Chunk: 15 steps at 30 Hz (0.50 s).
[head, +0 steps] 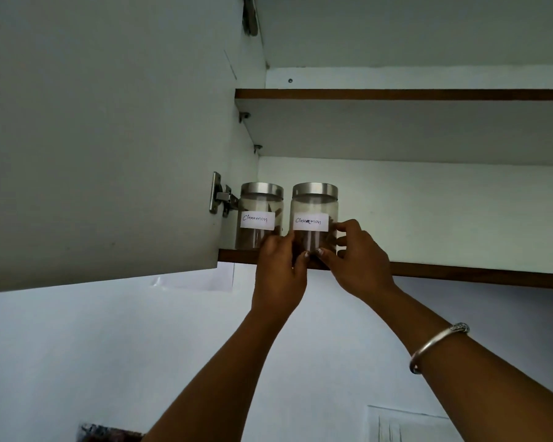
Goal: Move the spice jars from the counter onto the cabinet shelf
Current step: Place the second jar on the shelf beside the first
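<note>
Both forearms reach up from the bottom of the view, with a silver bangle (438, 347) on the right wrist. Left hand (280, 272) grips the lower left side of the right jar (313, 215), fingers curled round the glass and thumb tip at the front near the base. Right hand (356, 260) grips the same jar from the right: fingers wrapped round the side, thumb tip at the front bottom, almost meeting the left thumb. The right jar is upright at the front edge of the lower shelf (466, 275). Its base is hidden behind the thumbs, so can't tell if it sits fully on the shelf. It is clear glass with a brushed metal lid (315, 189), dark brown sticks inside, and a white label (310, 222) handwritten "Cinnamon". The left jar (258, 215) stands upright on the same shelf just beside it, close to the left cabinet wall, with the same lid and the same "Cinnamon" label. The left hand's knuckles overlap its lower right corner; contact can't be judged. Open white cabinet door (109, 138) fills the left side, and its metal hinge (220, 197) sits just left of the left jar. Upper shelf (396, 94) with a brown edge runs above. Pale wall (77, 362) lies below the cabinet.
</note>
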### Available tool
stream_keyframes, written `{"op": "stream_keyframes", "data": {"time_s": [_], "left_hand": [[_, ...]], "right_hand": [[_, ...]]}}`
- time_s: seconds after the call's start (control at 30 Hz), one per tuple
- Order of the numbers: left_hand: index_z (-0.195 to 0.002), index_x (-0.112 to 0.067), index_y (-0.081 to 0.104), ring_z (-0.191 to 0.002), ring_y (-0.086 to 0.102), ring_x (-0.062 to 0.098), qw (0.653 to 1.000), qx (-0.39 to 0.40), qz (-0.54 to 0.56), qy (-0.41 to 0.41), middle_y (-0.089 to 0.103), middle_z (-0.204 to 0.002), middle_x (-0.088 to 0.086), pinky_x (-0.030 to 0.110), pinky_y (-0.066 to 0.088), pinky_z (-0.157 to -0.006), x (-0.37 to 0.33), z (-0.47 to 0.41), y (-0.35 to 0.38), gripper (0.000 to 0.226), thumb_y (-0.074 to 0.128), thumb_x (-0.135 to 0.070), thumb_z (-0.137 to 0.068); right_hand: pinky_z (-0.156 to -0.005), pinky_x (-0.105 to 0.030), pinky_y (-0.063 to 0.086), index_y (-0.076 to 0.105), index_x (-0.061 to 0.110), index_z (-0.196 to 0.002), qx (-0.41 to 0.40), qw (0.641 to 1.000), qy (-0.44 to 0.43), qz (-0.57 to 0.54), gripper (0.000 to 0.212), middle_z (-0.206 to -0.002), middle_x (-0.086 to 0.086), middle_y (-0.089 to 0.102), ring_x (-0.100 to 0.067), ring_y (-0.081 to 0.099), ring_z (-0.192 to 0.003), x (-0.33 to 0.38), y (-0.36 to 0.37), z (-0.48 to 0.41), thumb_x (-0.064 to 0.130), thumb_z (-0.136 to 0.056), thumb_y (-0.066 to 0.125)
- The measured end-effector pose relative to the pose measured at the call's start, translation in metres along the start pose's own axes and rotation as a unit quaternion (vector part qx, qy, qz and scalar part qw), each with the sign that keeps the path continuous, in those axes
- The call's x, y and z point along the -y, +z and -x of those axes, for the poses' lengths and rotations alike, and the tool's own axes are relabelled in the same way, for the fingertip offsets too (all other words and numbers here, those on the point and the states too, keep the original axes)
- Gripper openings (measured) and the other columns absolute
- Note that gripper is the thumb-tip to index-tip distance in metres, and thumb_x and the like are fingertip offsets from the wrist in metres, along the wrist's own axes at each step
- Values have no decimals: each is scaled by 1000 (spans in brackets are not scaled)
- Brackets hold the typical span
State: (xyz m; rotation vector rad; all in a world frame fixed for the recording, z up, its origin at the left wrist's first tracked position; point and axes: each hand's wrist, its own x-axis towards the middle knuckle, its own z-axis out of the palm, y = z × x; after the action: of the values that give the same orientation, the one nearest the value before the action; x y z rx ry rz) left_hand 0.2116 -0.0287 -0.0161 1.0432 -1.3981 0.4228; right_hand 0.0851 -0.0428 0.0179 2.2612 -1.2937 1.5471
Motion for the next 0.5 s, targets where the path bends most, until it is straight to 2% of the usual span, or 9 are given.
{"op": "stream_keyframes", "data": {"time_s": [0.13, 0.3, 0.4, 0.5], "left_hand": [[-134, -6, 45, -113, 50, 24, 999, 0, -53, -15, 41, -123, 11, 34, 45, -102, -4, -1, 5, 44, 53, -20, -93], [-134, -3, 41, -117, 46, 20, 995, 24, -92, -38, 34, -128, 10, 23, 38, -102, -8, -4, 1, 43, 49, -20, -95], [-136, -2, 37, -117, 45, 20, 992, 40, -107, -48, 33, -128, 10, 21, 36, -101, -12, -4, -1, 47, 49, -21, -95], [-146, -3, 20, -124, 38, 22, 989, 68, -118, -53, 28, -134, 12, 26, 34, -109, -14, -3, -4, 64, 52, -21, -94]], "right_hand": [[-96, -41, 40, 46, 21, -123, -9, 999, 6, 38, 42, -115, -1, 66, -24, 62, -106, 0, 7, 0, 42, -89, 57], [-95, -37, 32, 52, 23, -117, -17, 998, -11, 62, 31, -111, 4, 69, -21, 63, -105, 0, 10, 3, 41, -92, 51], [-97, -36, 35, 55, 23, -115, -22, 998, -23, 54, 28, -105, 4, 71, -21, 65, -102, -2, 10, 4, 40, -91, 53], [-101, -37, 38, 56, 22, -116, -18, 999, -29, 21, 32, -104, 1, 72, -22, 66, -101, -6, 10, 5, 38, -89, 59]]}}
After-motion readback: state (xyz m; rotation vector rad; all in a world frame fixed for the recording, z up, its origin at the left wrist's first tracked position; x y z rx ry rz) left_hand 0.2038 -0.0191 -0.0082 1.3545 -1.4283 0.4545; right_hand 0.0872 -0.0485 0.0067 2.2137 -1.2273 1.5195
